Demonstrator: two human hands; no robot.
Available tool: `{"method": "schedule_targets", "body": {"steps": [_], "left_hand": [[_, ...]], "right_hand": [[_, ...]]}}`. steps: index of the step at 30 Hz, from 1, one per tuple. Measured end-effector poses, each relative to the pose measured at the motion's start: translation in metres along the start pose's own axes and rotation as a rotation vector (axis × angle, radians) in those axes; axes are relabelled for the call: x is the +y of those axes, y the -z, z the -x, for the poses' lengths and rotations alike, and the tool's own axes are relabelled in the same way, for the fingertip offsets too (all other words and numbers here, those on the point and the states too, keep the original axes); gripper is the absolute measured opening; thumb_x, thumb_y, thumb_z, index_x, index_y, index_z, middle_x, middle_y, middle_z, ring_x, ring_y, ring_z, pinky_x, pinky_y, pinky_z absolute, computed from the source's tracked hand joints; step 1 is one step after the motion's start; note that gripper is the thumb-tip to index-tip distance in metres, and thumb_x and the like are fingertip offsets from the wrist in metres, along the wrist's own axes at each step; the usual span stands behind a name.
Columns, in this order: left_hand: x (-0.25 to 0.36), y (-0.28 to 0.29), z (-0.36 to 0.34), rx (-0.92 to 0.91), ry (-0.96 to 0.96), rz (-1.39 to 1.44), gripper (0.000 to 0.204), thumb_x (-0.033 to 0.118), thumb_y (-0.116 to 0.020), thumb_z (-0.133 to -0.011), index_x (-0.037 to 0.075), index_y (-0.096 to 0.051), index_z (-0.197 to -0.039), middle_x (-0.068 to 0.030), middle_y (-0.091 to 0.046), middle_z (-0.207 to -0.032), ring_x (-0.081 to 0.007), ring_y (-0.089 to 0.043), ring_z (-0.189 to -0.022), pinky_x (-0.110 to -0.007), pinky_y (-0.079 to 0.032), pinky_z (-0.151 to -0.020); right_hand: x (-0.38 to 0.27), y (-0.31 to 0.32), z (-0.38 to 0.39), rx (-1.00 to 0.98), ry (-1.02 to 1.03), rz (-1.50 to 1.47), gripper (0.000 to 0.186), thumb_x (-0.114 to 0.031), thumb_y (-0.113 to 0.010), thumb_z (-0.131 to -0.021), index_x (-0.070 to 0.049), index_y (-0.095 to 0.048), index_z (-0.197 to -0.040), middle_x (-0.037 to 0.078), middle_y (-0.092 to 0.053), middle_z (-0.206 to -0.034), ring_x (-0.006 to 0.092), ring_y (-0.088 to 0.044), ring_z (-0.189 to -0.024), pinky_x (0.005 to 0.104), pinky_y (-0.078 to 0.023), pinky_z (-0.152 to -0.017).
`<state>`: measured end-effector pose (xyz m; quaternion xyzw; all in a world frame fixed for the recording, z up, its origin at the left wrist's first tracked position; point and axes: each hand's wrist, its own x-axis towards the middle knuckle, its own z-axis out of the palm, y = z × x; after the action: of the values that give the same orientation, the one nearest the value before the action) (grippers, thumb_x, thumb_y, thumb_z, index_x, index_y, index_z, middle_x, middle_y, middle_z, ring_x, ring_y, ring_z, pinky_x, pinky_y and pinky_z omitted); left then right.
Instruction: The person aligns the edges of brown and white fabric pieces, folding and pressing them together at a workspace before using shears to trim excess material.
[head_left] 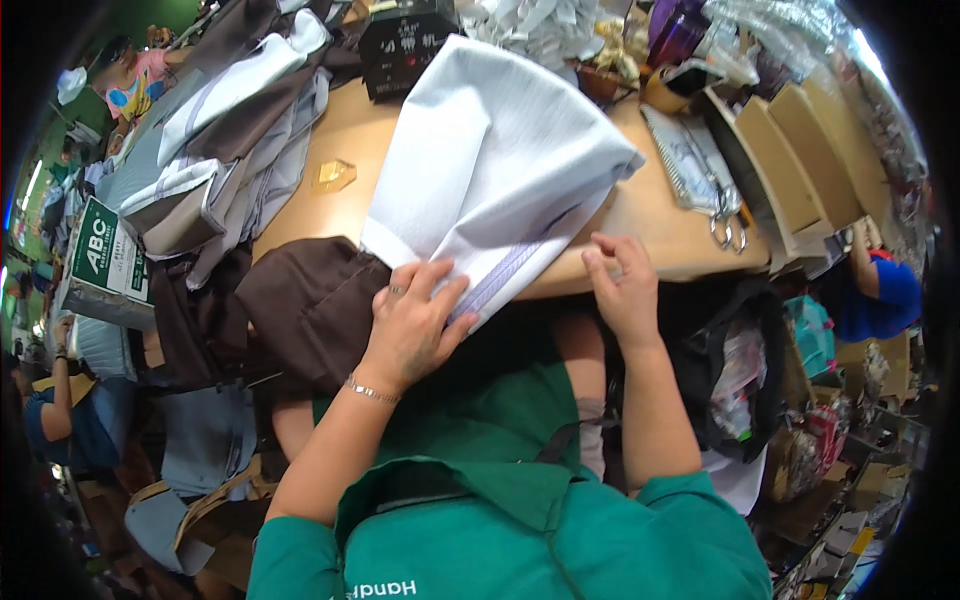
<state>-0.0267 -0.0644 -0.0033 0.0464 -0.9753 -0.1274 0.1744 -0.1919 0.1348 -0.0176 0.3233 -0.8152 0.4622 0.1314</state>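
A white folded cloth (500,140) with a patterned lilac band lies over the table, beside dark brown fabric (300,300) at its lower left. My left hand (410,320) rests on the cloth's lower part, fingers spread and slightly bent, thumb near the banded edge. My right hand (625,290) is right of the cloth by the table's front edge, fingers loosely curled but apart, nothing visible between them. A small yellow piece (332,174) lies left of the cloth.
Fabric piles (205,135) and a carton (108,255) stand left; a black box (400,50) at back; scissors (725,225), notepad (672,150) and cardboard (815,170) right, on or around the table (710,250). Co-workers appear upper left (135,85), lower left (50,410) and right (880,295).
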Motion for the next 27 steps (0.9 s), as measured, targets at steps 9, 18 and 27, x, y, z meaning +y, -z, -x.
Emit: {"method": "schedule_targets", "body": {"steps": [9,18,27], "left_hand": [[0.011,-0.01,-0.065,-0.106,-0.318,-0.035,0.044,0.039,-0.053,-0.085,0.018,-0.051,-0.124,-0.007,-0.04,-0.135,-0.0248,-0.031,-0.13,-0.05,-0.026,-0.102],[-0.009,-0.06,-0.11,-0.21,0.018,-0.156,0.059,0.058,-0.037,-0.087,0.026,-0.036,-0.137,-0.0049,-0.026,-0.146,-0.0207,-0.02,-0.137,-0.059,-0.013,-0.106],[-0.075,0.015,-0.106,0.347,0.367,0.929,0.03,0.023,-0.051,-0.093,-0.003,-0.063,-0.104,-0.0092,-0.065,-0.096,-0.0131,-0.058,-0.091,-0.026,-0.045,-0.082]], "right_hand": [[0.015,0.016,-0.017,-0.082,-0.066,-0.05,0.018,-0.01,-0.065,-0.08,0.002,-0.063,-0.093,0.011,-0.059,-0.086,0.0194,-0.059,-0.079,0.0277,-0.046,-0.073],[0.056,-0.014,-0.008,0.118,-0.007,0.03,0.012,-0.009,-0.064,-0.079,-0.001,-0.063,-0.088,0.01,-0.057,-0.081,0.0211,-0.057,-0.075,0.0306,-0.046,-0.069],[0.051,-0.024,0.001,0.15,-0.081,-0.035,0.014,-0.015,-0.062,-0.083,-0.003,-0.062,-0.091,0.006,-0.055,-0.079,0.0179,-0.053,-0.074,0.0297,-0.044,-0.069]]}}
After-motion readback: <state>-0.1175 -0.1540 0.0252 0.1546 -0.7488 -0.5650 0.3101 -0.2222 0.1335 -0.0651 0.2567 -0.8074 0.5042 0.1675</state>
